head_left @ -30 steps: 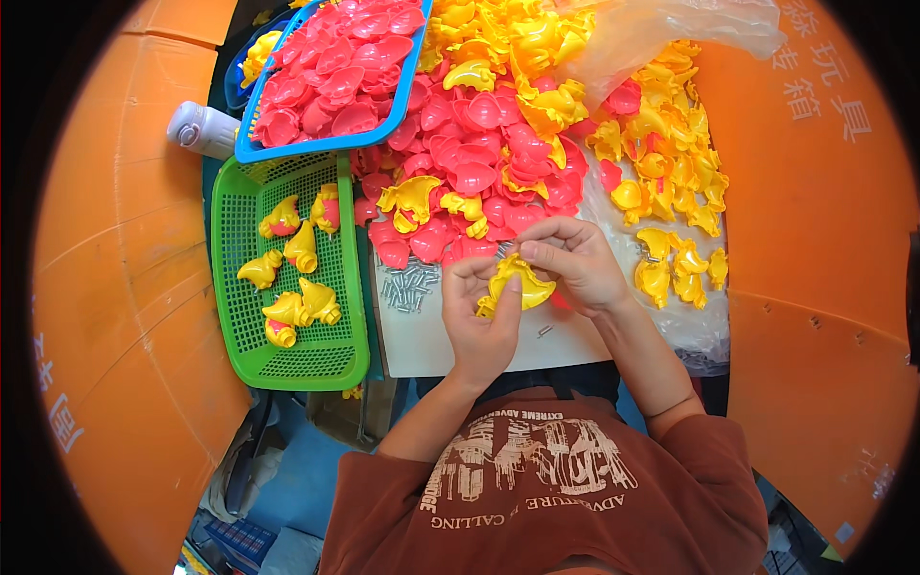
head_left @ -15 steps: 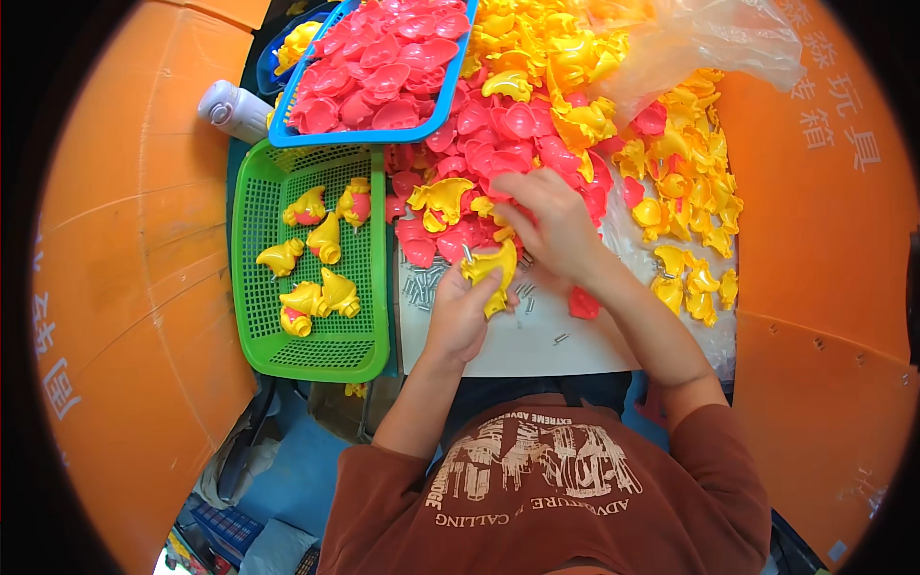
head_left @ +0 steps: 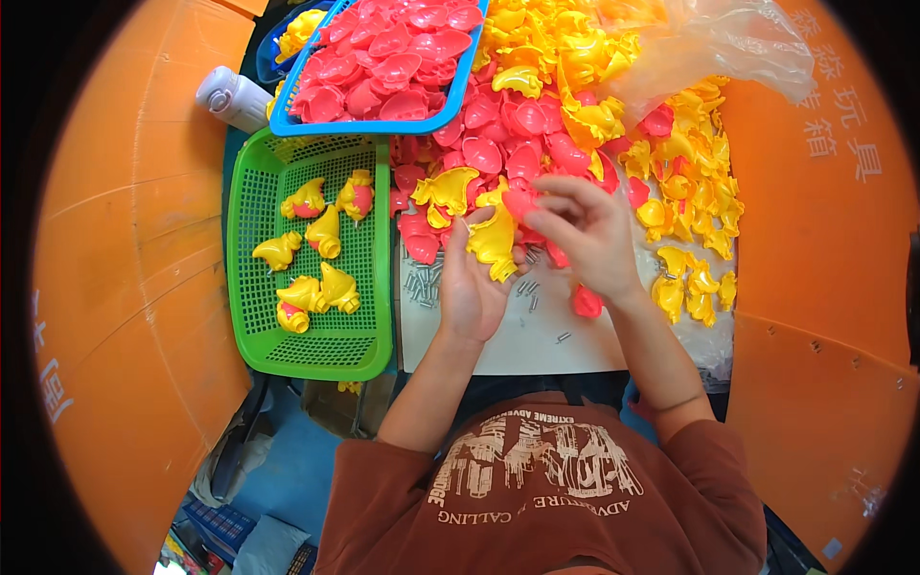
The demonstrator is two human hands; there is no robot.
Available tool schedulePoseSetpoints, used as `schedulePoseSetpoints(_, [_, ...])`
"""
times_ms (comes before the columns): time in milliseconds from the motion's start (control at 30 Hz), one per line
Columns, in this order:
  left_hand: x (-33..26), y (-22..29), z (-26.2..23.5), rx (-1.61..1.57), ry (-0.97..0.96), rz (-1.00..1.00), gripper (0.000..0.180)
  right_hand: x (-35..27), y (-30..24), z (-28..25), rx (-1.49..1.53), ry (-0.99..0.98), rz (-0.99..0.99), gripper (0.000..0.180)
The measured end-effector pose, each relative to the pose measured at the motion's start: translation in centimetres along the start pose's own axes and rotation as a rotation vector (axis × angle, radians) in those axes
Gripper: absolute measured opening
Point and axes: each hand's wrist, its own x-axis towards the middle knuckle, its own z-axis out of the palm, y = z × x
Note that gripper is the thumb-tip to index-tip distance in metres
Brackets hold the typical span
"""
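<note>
1. Hands meet at the centre of the view, over a white tabletop [head_left: 498, 350].
2. The left hand [head_left: 471, 287] lies palm up, fingers curled round a yellow plastic shell piece [head_left: 494, 240] that rests against the palm and thumb.
3. The right hand [head_left: 586, 230] sits at about 3 o'clock from that piece, its fingers loosely bent and spread, fingertips close to a pink plastic piece [head_left: 520, 201] just above the yellow one; whether it truly pinches the pink piece I cannot tell.
4. Small metal screws [head_left: 422, 286] are scattered on the tabletop beside the left hand, at its 9 o'clock, with a few more under and between the hands.
5. A heap of pink shell halves [head_left: 498, 125] spreads at 12 o'clock from the hands, and a heap of yellow shell halves [head_left: 690, 192] runs from 12 round to 3 o'clock.
6. A clear plastic bag [head_left: 709, 48] lies crumpled on the yellow heap at 1 o'clock.
7. A green mesh basket [head_left: 259, 249] sits at 9 o'clock, holding several joined yellow-and-pink toys [head_left: 316, 287].
8. A blue basket [head_left: 379, 126] full of pink halves overlaps the green one's far edge, at 11 o'clock.
9. A grey bottle [head_left: 233, 96] lies just left of the blue basket.
</note>
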Motion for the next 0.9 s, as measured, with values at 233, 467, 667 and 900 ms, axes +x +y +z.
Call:
schedulePoseSetpoints(233, [0.0,-2.5,3.5,0.062,0.125,0.048,0.049,-5.0,0.9,-0.4,0.126,0.071,0.09,0.031])
schedulePoseSetpoints(467, [-0.6,-2.6,4.5,0.046,0.051,-0.029,0.051,-5.3,-0.9,-1.4,0.28,0.02,0.155,0.028])
schedulePoseSetpoints(667, [-1.0,-2.3,5.1,-0.001,0.009,-0.113,0.053,-5.6,0.5,-1.9,-0.097,-0.016,-0.089,0.026])
schedulePoseSetpoints(900, [-1.1,-2.4,5.2,0.015,-0.004,-0.107,0.055,-5.9,0.3,-1.9,-0.197,-0.003,-0.172,0.026])
